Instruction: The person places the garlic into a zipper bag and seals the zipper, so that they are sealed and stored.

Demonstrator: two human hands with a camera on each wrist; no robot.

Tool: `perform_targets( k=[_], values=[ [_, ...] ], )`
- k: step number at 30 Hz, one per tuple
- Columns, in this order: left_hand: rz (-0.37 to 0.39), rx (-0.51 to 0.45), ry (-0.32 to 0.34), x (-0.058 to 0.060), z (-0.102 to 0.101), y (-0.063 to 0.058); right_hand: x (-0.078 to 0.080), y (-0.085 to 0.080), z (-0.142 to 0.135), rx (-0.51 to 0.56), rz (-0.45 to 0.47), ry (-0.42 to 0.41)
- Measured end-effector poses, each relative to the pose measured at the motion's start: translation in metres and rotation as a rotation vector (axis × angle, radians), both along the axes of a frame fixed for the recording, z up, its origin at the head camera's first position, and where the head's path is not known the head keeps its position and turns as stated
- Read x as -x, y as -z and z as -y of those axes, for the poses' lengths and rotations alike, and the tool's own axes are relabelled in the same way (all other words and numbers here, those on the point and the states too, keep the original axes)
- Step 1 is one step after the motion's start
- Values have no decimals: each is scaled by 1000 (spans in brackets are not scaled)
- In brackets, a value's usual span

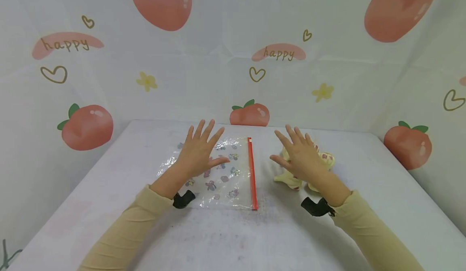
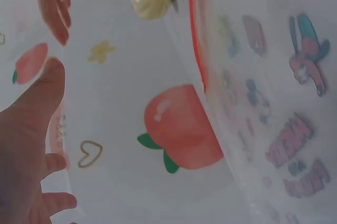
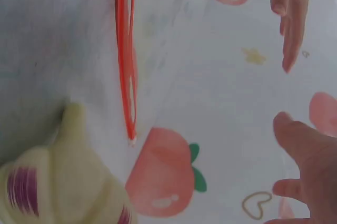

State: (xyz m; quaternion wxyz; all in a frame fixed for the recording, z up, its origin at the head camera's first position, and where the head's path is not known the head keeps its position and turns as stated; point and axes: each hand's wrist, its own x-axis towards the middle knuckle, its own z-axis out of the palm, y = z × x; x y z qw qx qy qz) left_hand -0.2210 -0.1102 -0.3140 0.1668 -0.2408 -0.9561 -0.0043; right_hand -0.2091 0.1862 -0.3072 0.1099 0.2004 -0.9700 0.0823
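Note:
Both hands are held out over the table with their fingers spread, and neither grips anything. Under the left hand (image 1: pixel 196 155) lies a clear zip bag (image 1: pixel 233 178) printed with small cartoon figures, its red zip edge (image 1: pixel 253 174) toward the right. The right hand (image 1: pixel 302 159) hovers over several pale garlic bulbs (image 1: pixel 289 179) with purple patches, partly covering them in the head view. One garlic bulb (image 3: pixel 68 182) shows large in the right wrist view, its stem pointing toward the bag's red edge. In the left wrist view the printed bag (image 2: pixel 284 103) fills the right side.
A white table (image 1: pixel 233 238) carries the bag and the garlic. Behind it hangs a white cloth backdrop (image 1: pixel 214 81) with peaches, hearts and flowers, which also runs along both sides. Black straps (image 1: pixel 316 207) circle the wrists below beige sleeves (image 1: pixel 371 226).

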Motion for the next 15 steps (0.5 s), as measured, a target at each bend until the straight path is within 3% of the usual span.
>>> perform_targets(
  k=[7, 15],
  values=[
    [95, 34, 90, -7, -17, -3, -9, 11, 15, 14, -33, -120],
    [252, 37, 177, -10, -37, 5, -14, 28, 29, -26, 136, -158]
  ],
)
